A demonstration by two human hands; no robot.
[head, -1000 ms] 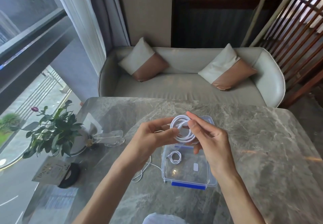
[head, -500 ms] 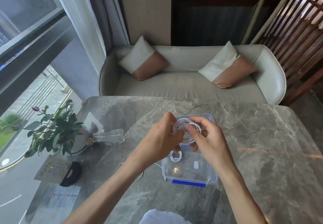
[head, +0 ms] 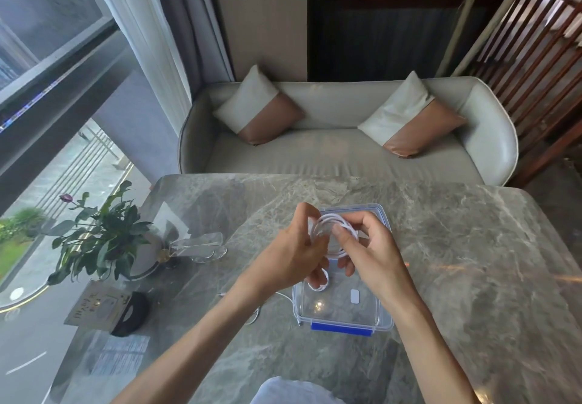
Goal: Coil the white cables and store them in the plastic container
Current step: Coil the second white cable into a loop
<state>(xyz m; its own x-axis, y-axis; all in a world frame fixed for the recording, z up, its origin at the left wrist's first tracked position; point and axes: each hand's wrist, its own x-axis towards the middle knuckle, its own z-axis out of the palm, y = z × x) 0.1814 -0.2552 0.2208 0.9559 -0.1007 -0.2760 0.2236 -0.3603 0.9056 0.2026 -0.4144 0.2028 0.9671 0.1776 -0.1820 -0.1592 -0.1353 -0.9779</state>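
Both my hands hold a coiled white cable (head: 331, 227) above the clear plastic container (head: 383, 318) with a blue front latch. My left hand (head: 291, 254) grips the coil's left side, fingers curled round it. My right hand (head: 368, 250) pinches the right side with thumb and fingers. Inside the container lie a small coiled white cable (head: 318, 284), partly hidden by my left hand, and a small white piece (head: 355, 296). Another white cable (head: 255, 315) lies loose on the marble table (head: 472, 261), left of the container, mostly hidden under my left forearm.
A potted plant (head: 100, 239) stands at the table's left, with a clear glass dish (head: 201, 246) beside it. A card and a black round object (head: 132, 312) lie nearer the left front. A grey sofa (head: 340, 151) with two cushions sits beyond the far edge.
Both hands with the coil have lowered slightly toward the container. The left hand has turned so its fingers wrap round the coil's left side, and the right fingers have shifted on the coil.
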